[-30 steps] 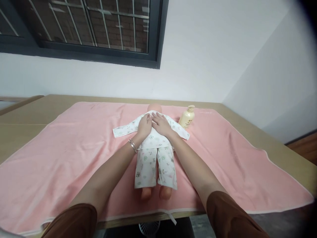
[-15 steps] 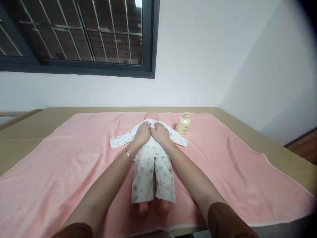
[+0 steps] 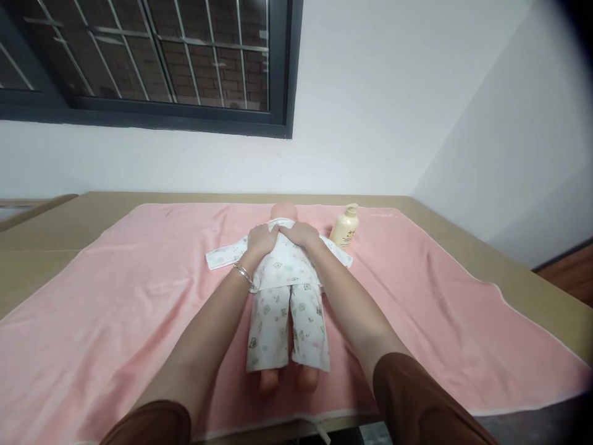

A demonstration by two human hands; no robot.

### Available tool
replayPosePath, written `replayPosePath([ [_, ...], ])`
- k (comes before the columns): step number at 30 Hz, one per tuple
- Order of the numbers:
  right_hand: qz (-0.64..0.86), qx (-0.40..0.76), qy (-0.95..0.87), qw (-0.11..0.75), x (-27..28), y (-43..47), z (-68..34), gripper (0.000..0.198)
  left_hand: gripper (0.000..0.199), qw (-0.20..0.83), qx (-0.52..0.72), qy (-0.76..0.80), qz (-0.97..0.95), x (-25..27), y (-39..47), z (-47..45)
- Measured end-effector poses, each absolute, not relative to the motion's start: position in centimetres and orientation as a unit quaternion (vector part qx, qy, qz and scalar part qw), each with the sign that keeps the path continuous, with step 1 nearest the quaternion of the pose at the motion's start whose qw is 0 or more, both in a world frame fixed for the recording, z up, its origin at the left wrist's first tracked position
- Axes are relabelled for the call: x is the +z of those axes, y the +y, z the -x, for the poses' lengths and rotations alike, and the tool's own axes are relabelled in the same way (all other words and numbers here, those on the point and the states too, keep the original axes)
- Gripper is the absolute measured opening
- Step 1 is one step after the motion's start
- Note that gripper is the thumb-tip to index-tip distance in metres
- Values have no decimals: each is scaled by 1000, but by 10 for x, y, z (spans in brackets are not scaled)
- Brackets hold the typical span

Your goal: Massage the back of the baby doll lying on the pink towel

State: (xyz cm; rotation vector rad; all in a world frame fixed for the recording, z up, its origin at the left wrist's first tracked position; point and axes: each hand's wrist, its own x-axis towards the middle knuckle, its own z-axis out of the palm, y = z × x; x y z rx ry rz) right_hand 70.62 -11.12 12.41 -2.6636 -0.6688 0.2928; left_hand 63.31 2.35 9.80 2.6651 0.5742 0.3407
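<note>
A baby doll [image 3: 288, 269] in a white printed top and trousers [image 3: 269, 327] lies stretched out, seemingly face down, with its bald head [image 3: 284, 211] away from me. Its sleeves spread to both sides, and its bare feet point toward me. My left hand [image 3: 262, 238], a silver bracelet at its wrist, curls over the doll's left-hand shoulder in view. Over the other shoulder bends my right hand [image 3: 301, 233]. Both thumbs reach inward below the neck and nearly meet. The fingertips are hidden past the shoulders. Close to the right sleeve stands a cream pump bottle [image 3: 344, 227].
A pink sheet [image 3: 139, 296] with some creases lies under the doll on a wooden table [image 3: 500, 256]. Behind it rises a white wall [image 3: 361, 123] with a dark-framed barred window [image 3: 185, 62] at upper left.
Both hands have slid up the doll's back to its shoulders, and the fingers have gone from lying flat to bending over them. The view has tilted down slightly.
</note>
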Motion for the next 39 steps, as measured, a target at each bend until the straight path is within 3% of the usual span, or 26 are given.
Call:
replayPosePath([
  [5,955,77,-225,179,119,-112,-704,81,57,158,136,185,-960,91,24,-630],
  [10,949,-100,-259,147,109,-114,-672,49,47,94,210,133,-964,91,16,-624],
  [15,927,-156,-314,131,107,-131,-638,35,40,129,212,124,-961,107,5,-608],
  [20,917,-125,-348,153,114,-142,-641,35,31,117,207,60,-969,115,-8,-595],
  [23,939,-62,-299,162,117,-136,-663,50,31,124,209,87,-966,114,-8,-600],
  [27,950,54,-242,191,120,-127,-694,72,50,160,150,159,-962,116,1,-613],
  [31,945,118,-222,209,123,-124,-708,81,61,195,96,154,-964,119,8,-619],
  [34,948,86,-232,200,125,-125,-703,78,57,190,98,144,-966,119,7,-617],
  [39,943,-10,-299,145,126,-133,-666,47,42,170,144,62,-973,118,-4,-601],
])
